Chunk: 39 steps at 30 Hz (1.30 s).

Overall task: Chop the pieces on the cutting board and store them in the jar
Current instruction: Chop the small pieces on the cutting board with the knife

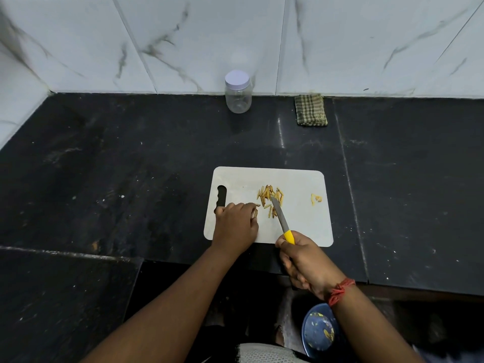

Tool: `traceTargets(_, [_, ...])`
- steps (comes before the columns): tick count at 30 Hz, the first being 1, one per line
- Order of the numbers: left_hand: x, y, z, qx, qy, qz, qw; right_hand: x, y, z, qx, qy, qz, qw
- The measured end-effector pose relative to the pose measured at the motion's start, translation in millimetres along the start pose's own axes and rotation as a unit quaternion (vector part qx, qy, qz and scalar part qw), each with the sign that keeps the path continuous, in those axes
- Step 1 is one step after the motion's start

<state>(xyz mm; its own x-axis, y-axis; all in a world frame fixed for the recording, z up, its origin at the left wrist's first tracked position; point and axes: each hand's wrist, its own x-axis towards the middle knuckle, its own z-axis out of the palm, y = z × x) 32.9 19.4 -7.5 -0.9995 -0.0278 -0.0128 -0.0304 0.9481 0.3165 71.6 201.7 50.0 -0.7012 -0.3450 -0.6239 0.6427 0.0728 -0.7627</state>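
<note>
Black stone table [157, 158] fills most of the view, backed by white marble-patterned wall tiles [209, 35]. White plastic cutting board [301, 226] lies flat near the table's front edge, handle slot to the left. Left hand [235, 224] rests on the board's left part, knuckles up, fingers [250, 205] curled together and pinching a few strips at their tips. Right hand [303, 260] is at the board's front edge, its fingers clamped round the yellow handle of a knife [281, 218]; grey blade angles up and left, tip among the pieces. Red thread band [340, 290] on right wrist. Clear jar [238, 96] with pale lilac lid closed stands upright at the wall, well apart from the board. Folded checked cloth [311, 110] lies right of the jar, against the wall. Blue bowl [318, 328] with scraps sits below the table edge. Yellow-brown strip pieces [269, 196] cluster mid-board. Small separate scrap [316, 199] near the board's right edge.
</note>
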Motion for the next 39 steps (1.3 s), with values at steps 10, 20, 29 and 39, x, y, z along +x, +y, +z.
traceTargets(10, [-0.5,-1.0,-4.3,-0.058,-0.024,-0.036,0.997,-1.7,0.9,2.4,0.002,-0.002,0.005,1.000])
traceTargets(20, [-1.3,-2.2,-2.5,-0.078,-0.034,-0.037,0.996,-2.2,2.9,5.5,-0.027,-0.010,0.006,1.000])
traceTargets(29, [2.4,-0.1,0.3,-0.153,-0.020,-0.084,0.985,2.6,6.9,4.9,-0.113,0.024,0.002,0.993])
traceTargets(39, [4.8,4.6,5.0,-0.165,0.009,-0.119,0.979,13.8,10.6,9.2,-0.387,0.057,-0.042,0.919])
